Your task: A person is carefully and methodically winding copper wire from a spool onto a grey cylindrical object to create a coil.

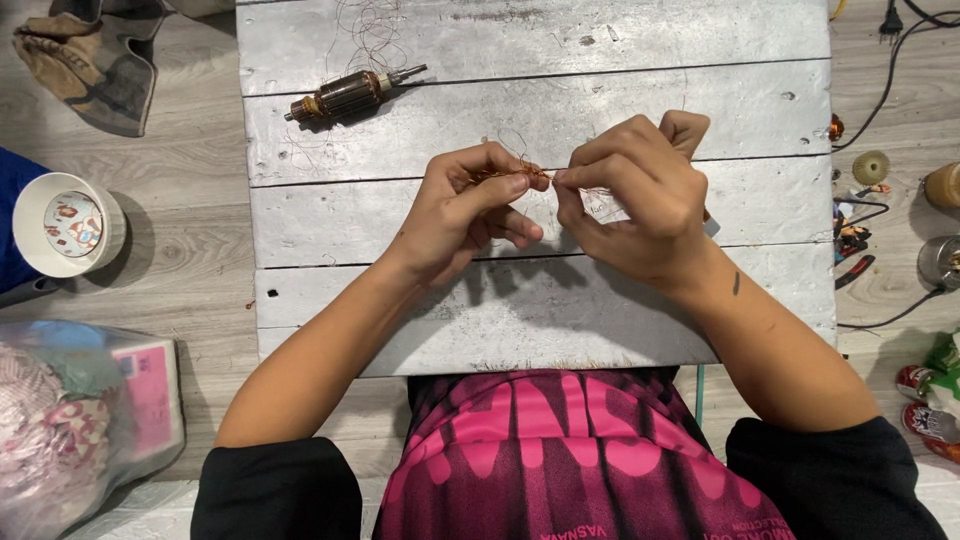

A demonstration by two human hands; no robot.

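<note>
Both my hands meet at mid-frame over the silver tabletop (pixel 540 300): left hand (pixel 470 205) and right hand (pixel 635 200) fingers pinched on fine copper wire (pixel 515 177). It seems light, springy and easily kinked, best gripped near the ends. A motor armature (pixel 350 95) lies at upper left.

The worktop (pixel 540 300) lies in front of the person, on the floor (pixel 190 250). On its far left part lies a motor armature (pixel 345 96). Both hands meet above the middle: the left hand (pixel 470 205) left of the right hand (pixel 640 205), a tangle of wire (pixel 515 176) between their fingertips. Left of the worktop stands a cup (pixel 68 222), a bag (pixel 80 420) nearer; pliers (pixel 853 270) lie to the right.
</note>
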